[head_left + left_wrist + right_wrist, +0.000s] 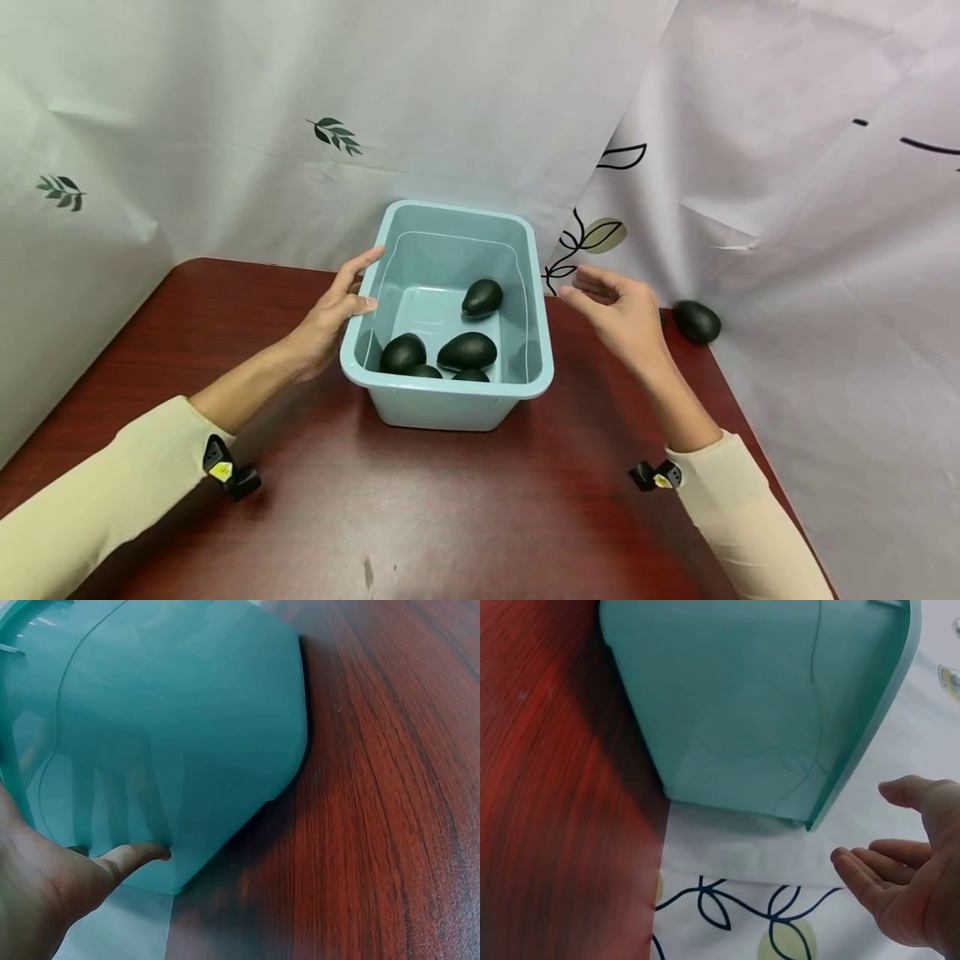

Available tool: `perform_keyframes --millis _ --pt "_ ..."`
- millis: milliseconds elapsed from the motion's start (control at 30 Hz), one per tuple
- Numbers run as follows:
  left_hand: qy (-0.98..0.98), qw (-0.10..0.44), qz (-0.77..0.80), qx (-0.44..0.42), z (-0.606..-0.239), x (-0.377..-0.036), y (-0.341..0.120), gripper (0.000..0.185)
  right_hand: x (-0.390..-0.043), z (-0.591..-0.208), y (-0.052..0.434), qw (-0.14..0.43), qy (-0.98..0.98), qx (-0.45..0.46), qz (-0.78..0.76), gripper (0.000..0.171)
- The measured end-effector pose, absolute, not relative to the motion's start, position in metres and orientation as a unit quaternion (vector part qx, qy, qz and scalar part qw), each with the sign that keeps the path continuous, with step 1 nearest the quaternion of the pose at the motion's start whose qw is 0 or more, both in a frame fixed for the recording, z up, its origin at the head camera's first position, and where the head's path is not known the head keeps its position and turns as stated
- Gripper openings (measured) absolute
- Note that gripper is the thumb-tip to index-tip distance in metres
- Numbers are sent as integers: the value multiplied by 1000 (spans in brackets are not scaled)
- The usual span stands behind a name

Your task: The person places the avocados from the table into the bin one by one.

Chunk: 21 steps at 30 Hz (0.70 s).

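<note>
A light blue plastic tub stands on the table, holding several dark avocados, such as one toward its far end and another near the front. Some are partly hidden by the front rim. My left hand touches the tub's left side, thumb and forefinger spread at the rim. In the left wrist view its fingers reach against the outer wall. My right hand is held apart from the tub's right side, fingers loosely bent, with nothing in it. The right wrist view shows a gap between fingertips and rim.
Another avocado lies at the table's right edge, beyond my right wrist. A small dark bit shows beside it, mostly hidden by the wrist. White cloth with leaf prints hangs behind and to the sides of the dark red table.
</note>
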<state>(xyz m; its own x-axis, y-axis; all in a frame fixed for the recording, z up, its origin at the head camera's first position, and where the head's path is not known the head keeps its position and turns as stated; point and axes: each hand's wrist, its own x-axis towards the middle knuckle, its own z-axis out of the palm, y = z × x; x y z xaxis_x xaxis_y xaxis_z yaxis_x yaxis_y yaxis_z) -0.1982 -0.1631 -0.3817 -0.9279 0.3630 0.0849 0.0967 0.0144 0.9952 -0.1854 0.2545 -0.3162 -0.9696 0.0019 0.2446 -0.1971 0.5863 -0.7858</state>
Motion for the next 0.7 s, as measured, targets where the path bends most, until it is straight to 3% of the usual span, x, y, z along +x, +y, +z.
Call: perform_keyframes --millis 700 --pt "704 97 685 160 -382 -198 -163 75 -191 -322 284 132 -906 6 402 60"
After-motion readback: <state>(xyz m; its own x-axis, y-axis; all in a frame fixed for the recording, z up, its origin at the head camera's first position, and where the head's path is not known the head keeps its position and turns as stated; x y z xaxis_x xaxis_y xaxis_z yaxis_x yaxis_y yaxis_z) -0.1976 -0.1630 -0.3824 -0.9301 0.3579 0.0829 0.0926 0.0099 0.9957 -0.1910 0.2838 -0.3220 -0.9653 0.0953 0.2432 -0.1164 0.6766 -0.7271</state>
